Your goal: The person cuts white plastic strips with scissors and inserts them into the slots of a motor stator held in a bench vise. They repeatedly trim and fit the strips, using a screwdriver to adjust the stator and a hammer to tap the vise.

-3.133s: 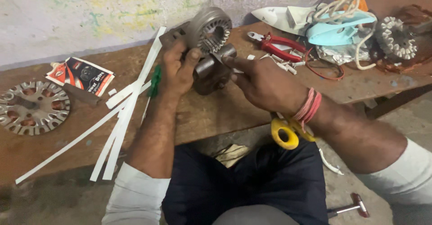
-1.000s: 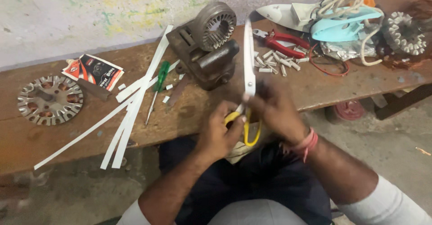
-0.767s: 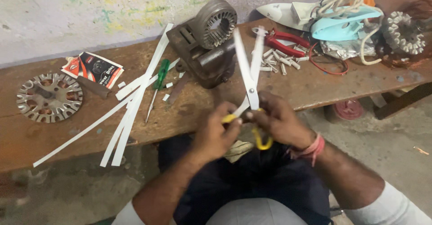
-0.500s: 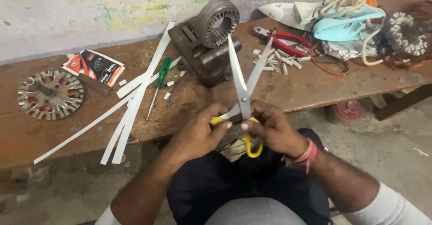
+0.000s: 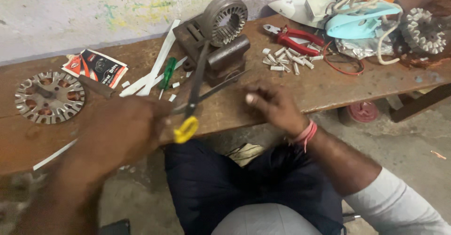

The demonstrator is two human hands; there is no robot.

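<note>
Centre of frame: yellow-handled scissors (image 5: pixel 195 98), blades parted, long axis near vertical, tips pointing toward upper frame at grey motor stator (image 5: pixel 224 19) on bench vise (image 5: pixel 213 51). Left hand (image 5: pixel 120 131), motion-blurred, closed round handles at centre-left. Right hand (image 5: pixel 272 105), centre-right, holds nothing, fingers loosely curled, just above wooden bench (image 5: pixel 357 82). Red pliers (image 5: pixel 293 37) upper right.

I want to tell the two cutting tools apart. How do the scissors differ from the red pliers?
The scissors have yellow handles and long thin blades; the red pliers have red handles and short dark jaws. The scissors are held by the left hand above the workbench, blades spread open; the pliers lie flat on it, untouched, jaws slightly open. The scissors are blurred; the pliers look sharp. Both are two-handled metal tools.
</note>
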